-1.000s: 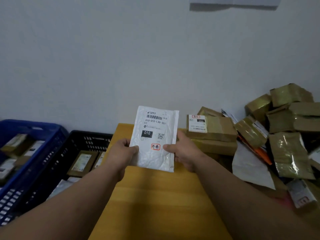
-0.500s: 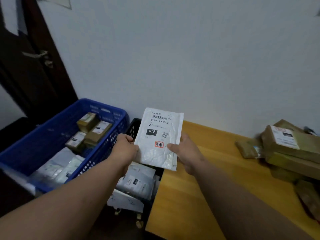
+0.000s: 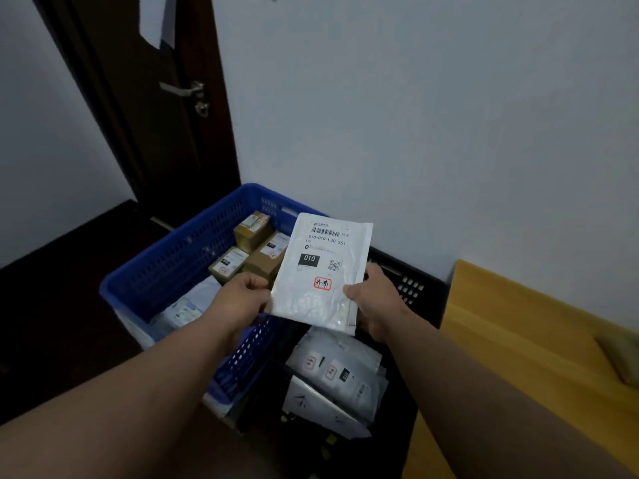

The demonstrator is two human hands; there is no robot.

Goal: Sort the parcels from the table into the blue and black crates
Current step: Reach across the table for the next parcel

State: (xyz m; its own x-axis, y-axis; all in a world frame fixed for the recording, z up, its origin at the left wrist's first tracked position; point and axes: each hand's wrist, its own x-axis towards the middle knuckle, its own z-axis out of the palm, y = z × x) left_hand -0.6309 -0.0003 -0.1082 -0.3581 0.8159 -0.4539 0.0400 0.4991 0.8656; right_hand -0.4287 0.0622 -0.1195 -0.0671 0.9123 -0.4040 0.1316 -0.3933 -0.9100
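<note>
A flat white bubble mailer [image 3: 321,274], its plastic skin faintly pebbled and printed with a barcode, a black "010" block and a red stamp, is held upright in the air over the gap between the two crates, pinched at its lower left edge by the left hand [image 3: 242,299] and at its lower right edge by the right hand [image 3: 375,302]. The blue crate [image 3: 166,267], perforated plastic, holds small brown cardboard boxes [image 3: 256,250] and pale mailers. The black crate [image 3: 418,292] beside the yellow wooden table [image 3: 518,326] holds glossy grey poly mailers [image 3: 339,375].
</note>
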